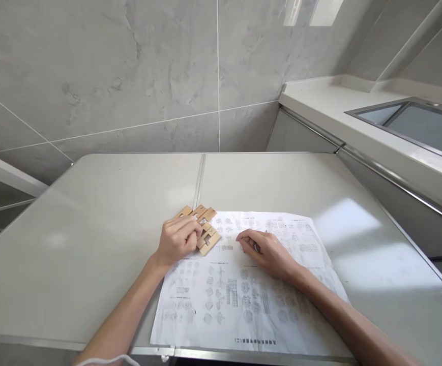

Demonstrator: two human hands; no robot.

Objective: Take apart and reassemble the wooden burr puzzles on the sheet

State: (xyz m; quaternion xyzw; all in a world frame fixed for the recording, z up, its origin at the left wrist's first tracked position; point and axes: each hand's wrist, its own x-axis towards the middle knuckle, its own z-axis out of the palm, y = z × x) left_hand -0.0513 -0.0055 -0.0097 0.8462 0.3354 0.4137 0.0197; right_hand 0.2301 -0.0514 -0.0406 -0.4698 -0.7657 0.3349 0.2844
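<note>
My left hand (179, 238) is closed, its fingers bent over the wooden puzzle pieces (208, 240). These are flat, light-brown pieces with notches and cut-outs, joined or overlapping in a stepped cluster; the hand hides part of them. They lie at the upper left edge of a printed sheet (221, 325), which shows rows of small diagrams and faces upside down to me. Over the sheet's middle rests my right hand (266, 250), fingers curled in and thumb close to the index fingertip. Nothing shows between its fingers, though the palm is hidden.
The sheet lies on a pale folding table (91, 244) with a seam down its middle and a metal edge. Behind it stands a grey tiled wall (159, 71). A white counter (320, 96) with an inset sink (426, 127) runs along the right. A white cable (108, 360) crosses my left forearm.
</note>
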